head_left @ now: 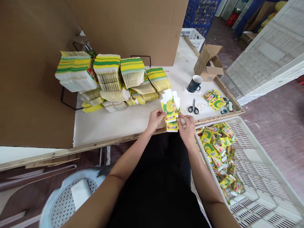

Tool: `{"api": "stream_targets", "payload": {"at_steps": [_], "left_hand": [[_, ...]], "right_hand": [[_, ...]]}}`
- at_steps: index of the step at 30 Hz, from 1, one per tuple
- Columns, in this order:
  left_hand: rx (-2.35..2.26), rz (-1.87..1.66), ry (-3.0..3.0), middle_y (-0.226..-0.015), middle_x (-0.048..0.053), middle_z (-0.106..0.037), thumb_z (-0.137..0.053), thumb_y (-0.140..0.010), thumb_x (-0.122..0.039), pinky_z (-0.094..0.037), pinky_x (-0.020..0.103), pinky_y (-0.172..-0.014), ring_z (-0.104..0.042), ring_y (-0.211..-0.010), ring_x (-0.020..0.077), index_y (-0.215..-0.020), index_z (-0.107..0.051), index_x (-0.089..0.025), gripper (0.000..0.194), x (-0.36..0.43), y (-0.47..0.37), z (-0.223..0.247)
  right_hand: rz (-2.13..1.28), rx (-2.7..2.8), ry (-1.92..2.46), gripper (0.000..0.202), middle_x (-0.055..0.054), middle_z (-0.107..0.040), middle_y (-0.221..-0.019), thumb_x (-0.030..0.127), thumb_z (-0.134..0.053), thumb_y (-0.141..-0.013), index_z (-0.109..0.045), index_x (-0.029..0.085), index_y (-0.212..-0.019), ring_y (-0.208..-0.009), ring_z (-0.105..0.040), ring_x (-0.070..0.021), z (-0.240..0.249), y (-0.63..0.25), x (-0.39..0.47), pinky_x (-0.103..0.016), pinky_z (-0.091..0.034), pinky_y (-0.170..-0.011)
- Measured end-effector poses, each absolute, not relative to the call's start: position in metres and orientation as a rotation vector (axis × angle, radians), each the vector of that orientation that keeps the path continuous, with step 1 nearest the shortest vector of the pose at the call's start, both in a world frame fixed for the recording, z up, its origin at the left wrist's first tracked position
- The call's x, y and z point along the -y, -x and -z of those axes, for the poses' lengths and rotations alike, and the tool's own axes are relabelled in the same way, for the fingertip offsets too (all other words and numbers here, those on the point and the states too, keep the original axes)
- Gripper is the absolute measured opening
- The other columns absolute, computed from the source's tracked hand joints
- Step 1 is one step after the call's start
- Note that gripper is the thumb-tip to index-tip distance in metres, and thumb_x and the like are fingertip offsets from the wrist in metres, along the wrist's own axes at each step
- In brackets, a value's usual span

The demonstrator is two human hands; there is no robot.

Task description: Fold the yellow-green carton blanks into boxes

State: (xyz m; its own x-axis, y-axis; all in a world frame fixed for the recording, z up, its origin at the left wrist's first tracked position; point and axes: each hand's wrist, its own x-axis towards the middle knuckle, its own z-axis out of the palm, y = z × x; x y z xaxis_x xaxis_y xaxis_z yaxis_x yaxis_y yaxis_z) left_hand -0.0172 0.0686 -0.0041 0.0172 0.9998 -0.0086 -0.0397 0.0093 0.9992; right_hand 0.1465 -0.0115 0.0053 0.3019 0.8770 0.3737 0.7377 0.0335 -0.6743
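Flat yellow-and-green printed carton blanks [169, 107] with white flaps are held over the table's front edge; at least two overlap, one lower and partly covered. My left hand [156, 120] pinches the left edge between thumb and fingers. On the other side, my right hand [187, 126] has its fingers closed at the right edge of the blanks. Behind them, stacks of similar folded cartons [108, 74] stand in two layers on the white table [99, 126]. Scissors [193, 107] with black handles lie to the right of my hands, beside some thin rubber bands [201, 106].
A dark mug [194, 84] and an open cardboard box [209, 68] stand at the right. Loose cartons [215, 99] lie near the corner. Below, a white plastic crate [258, 164] holds many small yellow cartons [218, 148]. Cardboard panels [133, 28] rise behind the stacks.
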Motion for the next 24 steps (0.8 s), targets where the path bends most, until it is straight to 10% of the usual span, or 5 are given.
{"api": "stream_targets", "payload": {"at_steps": [10,15,24], "left_hand": [[-0.938,-1.257,-1.290,-0.070,0.000,-0.060,-0.075,-0.083,-0.054,-0.048,0.024,-0.061,-0.056,-0.064,0.0121,-0.076,-0.060,-0.020,0.038,0.001,0.035,-0.037],[-0.602,-0.998,-1.252,-0.104,0.012,-0.075,-0.068,-0.082,-0.070,-0.060,0.039,-0.084,-0.073,-0.100,0.0278,-0.111,-0.071,-0.020,0.057,0.017,0.047,-0.040],[-0.426,-0.833,-1.037,-0.118,0.016,-0.077,-0.072,-0.074,-0.074,-0.061,0.048,-0.093,-0.069,-0.121,0.0385,-0.111,-0.076,-0.020,0.066,0.030,0.026,-0.031]], "right_hand": [[-0.789,1.065,1.351,0.038,-0.006,-0.074,-0.091,0.052,-0.070,-0.088,-0.064,0.023,-0.110,-0.079,-0.068,-0.0205,-0.042,-0.135,0.040,-0.033,-0.055,-0.070],[-0.886,0.916,1.315,0.033,-0.003,-0.075,-0.082,0.048,-0.080,-0.080,-0.064,0.024,-0.096,-0.072,-0.069,-0.0188,-0.041,-0.128,0.075,-0.031,-0.055,-0.065],[-0.988,0.772,1.252,0.025,-0.005,-0.078,-0.093,0.044,-0.083,-0.079,-0.074,0.025,-0.091,-0.086,-0.073,-0.0220,-0.025,-0.123,0.100,-0.039,-0.060,-0.082]]}}
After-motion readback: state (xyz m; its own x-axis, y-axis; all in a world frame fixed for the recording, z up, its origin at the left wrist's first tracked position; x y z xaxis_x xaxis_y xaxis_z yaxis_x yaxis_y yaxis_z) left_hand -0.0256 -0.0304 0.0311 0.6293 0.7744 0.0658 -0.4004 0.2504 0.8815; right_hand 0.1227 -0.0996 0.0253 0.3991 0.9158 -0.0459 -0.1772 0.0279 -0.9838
